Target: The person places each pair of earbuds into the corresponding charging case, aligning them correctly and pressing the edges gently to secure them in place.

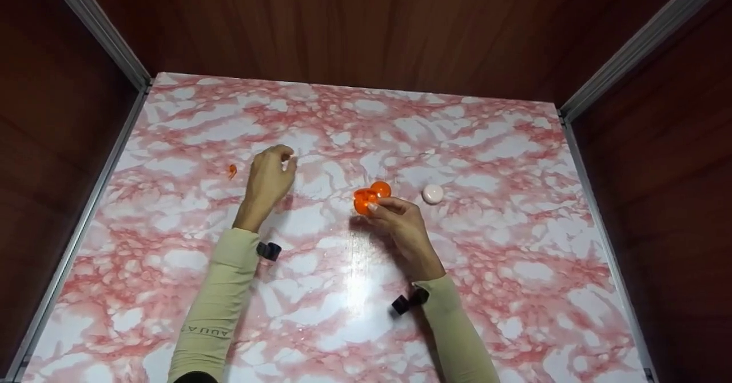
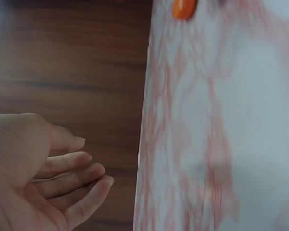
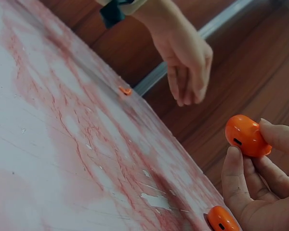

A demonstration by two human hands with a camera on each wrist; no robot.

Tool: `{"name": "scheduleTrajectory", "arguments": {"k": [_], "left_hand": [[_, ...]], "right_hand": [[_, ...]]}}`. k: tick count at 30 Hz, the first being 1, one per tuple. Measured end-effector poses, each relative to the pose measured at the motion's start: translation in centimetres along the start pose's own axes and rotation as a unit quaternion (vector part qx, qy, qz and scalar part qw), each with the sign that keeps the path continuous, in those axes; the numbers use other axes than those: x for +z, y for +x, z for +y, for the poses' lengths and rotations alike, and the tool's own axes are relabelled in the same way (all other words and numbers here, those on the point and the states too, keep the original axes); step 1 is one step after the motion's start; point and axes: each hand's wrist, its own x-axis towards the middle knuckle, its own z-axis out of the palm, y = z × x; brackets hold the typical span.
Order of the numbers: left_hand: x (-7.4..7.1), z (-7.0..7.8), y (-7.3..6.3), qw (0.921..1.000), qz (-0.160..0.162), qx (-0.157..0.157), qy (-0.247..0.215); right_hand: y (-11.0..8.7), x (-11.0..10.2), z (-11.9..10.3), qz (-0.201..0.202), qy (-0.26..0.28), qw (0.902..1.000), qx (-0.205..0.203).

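Observation:
My right hand (image 1: 400, 226) pinches a small glossy orange earbud case (image 1: 363, 203) between thumb and fingers, above the table. In the head view its lid looks raised; a dark port slot shows on the held case (image 3: 243, 135) in the right wrist view. Just behind it, a second orange case (image 1: 381, 188) lies on the table. My left hand (image 1: 269, 174) hovers over the left side of the table, fingers loosely bent. From the left wrist, that hand (image 2: 53, 173) shows nothing in its grasp. A small orange earbud (image 1: 232, 171) lies to its left.
A round pale pink case (image 1: 433, 194) sits right of the orange ones. The pink-and-white marbled table (image 1: 320, 291) is enclosed by dark wooden panels (image 1: 354, 28) at the back and both sides, with metal rails (image 1: 94, 28) in the corners.

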Motion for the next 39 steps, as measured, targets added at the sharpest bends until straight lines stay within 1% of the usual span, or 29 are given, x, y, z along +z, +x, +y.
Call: {"name": "scheduleTrajectory", "arguments": {"k": [3, 6, 9, 12, 14, 17, 21, 25, 29, 32, 39], "left_hand": [[-0.6, -1.3, 0.1, 0.9995, 0.011, -0.009, 0.029], [-1.0, -2.5, -0.1, 0.9987, 0.010, -0.025, 0.044], [-1.4, -3.5, -0.2, 0.9978, 0.012, -0.033, 0.057], [-1.8, -4.3, -0.3, 0.9972, 0.017, -0.035, 0.064], [-2.0, -4.8, -0.4, 0.9968, 0.022, -0.036, 0.067], [-2.4, -5.6, -0.6, 0.9960, 0.033, -0.035, 0.075], [-3.0, -6.7, -0.9, 0.9941, 0.047, -0.040, 0.089], [-3.5, -7.8, -1.1, 0.9921, 0.053, -0.051, 0.102], [-4.0, -8.5, -1.0, 0.9906, 0.055, -0.057, 0.111], [-4.2, -8.8, -0.9, 0.9906, 0.057, -0.058, 0.110], [-4.4, -9.3, -0.7, 0.9917, 0.044, -0.063, 0.103]], "right_hand": [[0.0, 0.0, 0.0, 0.003, 0.006, 1.0000, 0.006], [0.0, 0.1, -0.1, -0.001, 0.018, 0.9998, 0.013], [0.1, 0.1, 0.0, -0.005, 0.021, 0.9996, 0.016], [0.0, 0.1, 0.0, 0.000, 0.020, 0.9996, 0.020], [0.0, 0.0, 0.0, 0.001, 0.034, 0.9991, 0.024], [0.0, -0.2, 0.1, 0.002, 0.041, 0.9988, 0.026], [-0.1, -0.3, 0.3, 0.003, 0.029, 0.9994, 0.021], [-0.1, -0.3, 0.4, 0.007, 0.017, 0.9997, 0.013], [-0.1, -0.4, 0.3, 0.010, 0.009, 0.9998, 0.014], [0.0, -0.4, 0.2, 0.005, 0.013, 0.9998, 0.017], [0.0, 0.0, 0.0, -0.003, 0.067, 0.9977, 0.011]]}}
